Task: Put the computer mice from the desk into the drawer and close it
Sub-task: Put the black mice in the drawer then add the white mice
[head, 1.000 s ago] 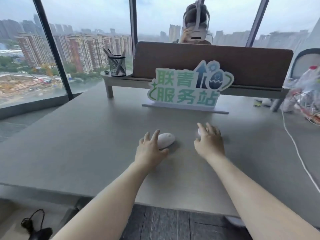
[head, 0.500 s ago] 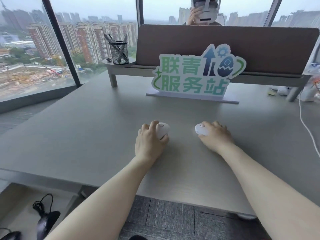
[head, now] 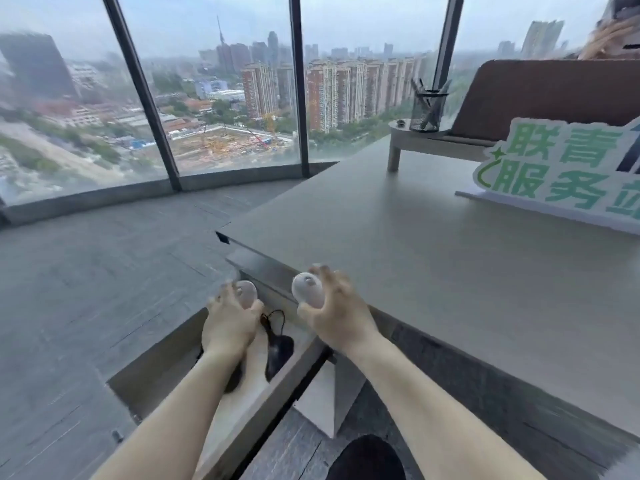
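Floor-to-ceiling windows (head: 214,98) over a city; grey counter (head: 433,258) at right, open drawer (head: 166,372) below its left edge. Left hand (head: 230,323): clasps a white oval mouse (head: 246,293), held above the drawer, long axis pointing away from the person. Right hand (head: 337,311): clasps a second white mouse (head: 306,289), over the counter's edge, nose tilted up and left. Drawer contents: a black corded mouse (head: 278,351), long axis roughly along the drawer. Picture blurred.

At two o'clock the desk (head: 433,258) looks matt, smooth grey laminate, the pen cup (head: 426,112) at one o'clock black wire mesh, and both white mice (head: 307,289) smooth, faintly glossy plastic.
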The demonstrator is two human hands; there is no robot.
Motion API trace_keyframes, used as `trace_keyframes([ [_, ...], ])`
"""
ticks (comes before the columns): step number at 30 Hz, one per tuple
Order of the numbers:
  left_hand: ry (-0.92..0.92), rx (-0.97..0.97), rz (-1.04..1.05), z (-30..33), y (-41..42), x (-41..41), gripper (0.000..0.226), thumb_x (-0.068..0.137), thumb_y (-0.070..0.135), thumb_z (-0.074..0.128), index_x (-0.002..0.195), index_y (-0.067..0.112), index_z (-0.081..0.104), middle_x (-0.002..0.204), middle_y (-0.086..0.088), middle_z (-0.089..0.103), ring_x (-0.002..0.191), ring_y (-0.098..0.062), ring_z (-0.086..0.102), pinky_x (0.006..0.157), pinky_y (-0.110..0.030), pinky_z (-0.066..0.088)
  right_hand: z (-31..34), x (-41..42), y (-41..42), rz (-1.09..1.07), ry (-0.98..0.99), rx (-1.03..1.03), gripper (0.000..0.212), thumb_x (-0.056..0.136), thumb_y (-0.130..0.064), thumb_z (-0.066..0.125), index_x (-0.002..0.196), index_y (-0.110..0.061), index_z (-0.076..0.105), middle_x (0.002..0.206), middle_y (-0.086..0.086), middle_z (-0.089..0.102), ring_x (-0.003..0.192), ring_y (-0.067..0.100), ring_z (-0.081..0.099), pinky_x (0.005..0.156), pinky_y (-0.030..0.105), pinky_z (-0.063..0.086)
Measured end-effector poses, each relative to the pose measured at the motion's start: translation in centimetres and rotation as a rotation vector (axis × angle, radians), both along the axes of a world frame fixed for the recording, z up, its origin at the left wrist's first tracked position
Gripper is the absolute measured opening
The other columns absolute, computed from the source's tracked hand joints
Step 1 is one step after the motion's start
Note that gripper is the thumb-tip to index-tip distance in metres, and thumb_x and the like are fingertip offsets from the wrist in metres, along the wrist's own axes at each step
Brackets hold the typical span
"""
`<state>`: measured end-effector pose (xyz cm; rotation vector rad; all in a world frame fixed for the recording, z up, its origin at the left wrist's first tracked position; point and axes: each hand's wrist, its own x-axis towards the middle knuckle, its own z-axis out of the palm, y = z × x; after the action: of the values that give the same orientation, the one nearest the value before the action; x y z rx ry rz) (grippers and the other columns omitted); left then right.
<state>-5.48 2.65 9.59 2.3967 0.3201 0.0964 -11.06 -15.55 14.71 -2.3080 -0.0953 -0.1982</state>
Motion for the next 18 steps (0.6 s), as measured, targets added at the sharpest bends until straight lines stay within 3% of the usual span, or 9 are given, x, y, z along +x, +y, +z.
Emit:
trace_keyframes([
  [4, 0.269, 0.091, 0.09, -3.0, 6.5, -1.4, 0.068, 0.089, 0.033, 0.048, 0.15, 0.019, 0.021, 0.142, -0.026, 0.037, 0.121, -0.043, 0.047, 0.087, -0.043, 0.04, -4.6, 0.9, 7.9, 0.096, 0.238, -0.055, 0.053, 0.084, -0.034, 0.056, 0.133, -0.026, 0.039, 0.126, 0.009, 0.044, 0.11, 0.032, 0.052, 0.092, 0.043, 0.048],
  [6, 0.388, 0.144, 0.07, -4.8, 8.7, -1.8, 0.056, 0.088, 0.03, 0.041, 0.141, 0.014, 0.035, 0.143, -0.02, 0.037, 0.114, -0.041, 0.046, 0.091, -0.041, 0.042, -7.0, 1.2, 11.2, 0.141, 0.325, -0.101, 0.051, 0.084, -0.037, 0.054, 0.131, -0.026, 0.038, 0.126, 0.007, 0.044, 0.104, 0.03, 0.055, 0.087, 0.041, 0.05],
  [8, 0.482, 0.175, 0.076, -6.5, 10.4, -1.8, 0.049, 0.084, 0.032, 0.041, 0.13, 0.014, 0.042, 0.135, -0.019, 0.042, 0.099, -0.038, 0.051, 0.085, -0.039, 0.045, -9.4, 1.6, 13.8, 0.169, 0.395, -0.185, 0.052, 0.083, -0.037, 0.053, 0.131, -0.025, 0.037, 0.127, 0.007, 0.044, 0.104, 0.03, 0.056, 0.084, 0.04, 0.05],
  [12, 0.573, 0.245, 0.083, -9.5, 12.0, -1.2, 0.043, 0.085, 0.034, 0.044, 0.124, 0.016, 0.043, 0.126, -0.019, 0.052, 0.114, -0.038, 0.053, 0.091, -0.04, 0.046, -13.4, 2.3, 16.9, 0.211, 0.536, -0.436, 0.053, 0.081, -0.035, 0.053, 0.129, -0.02, 0.037, 0.125, 0.01, 0.047, 0.106, 0.033, 0.056, 0.075, 0.038, 0.045],
  [18, 0.772, 0.26, 0.057, -12.1, 12.1, 0.7, 0.074, 0.076, 0.031, 0.065, 0.139, 0.012, 0.032, 0.143, -0.015, 0.045, 0.128, -0.032, 0.051, 0.094, -0.039, 0.047, -16.9, 2.9, 19.2, 0.296, 0.569, -0.629, 0.042, 0.09, -0.035, 0.046, 0.128, -0.018, 0.037, 0.126, 0.017, 0.051, 0.112, 0.036, 0.054, 0.075, 0.04, 0.038],
])
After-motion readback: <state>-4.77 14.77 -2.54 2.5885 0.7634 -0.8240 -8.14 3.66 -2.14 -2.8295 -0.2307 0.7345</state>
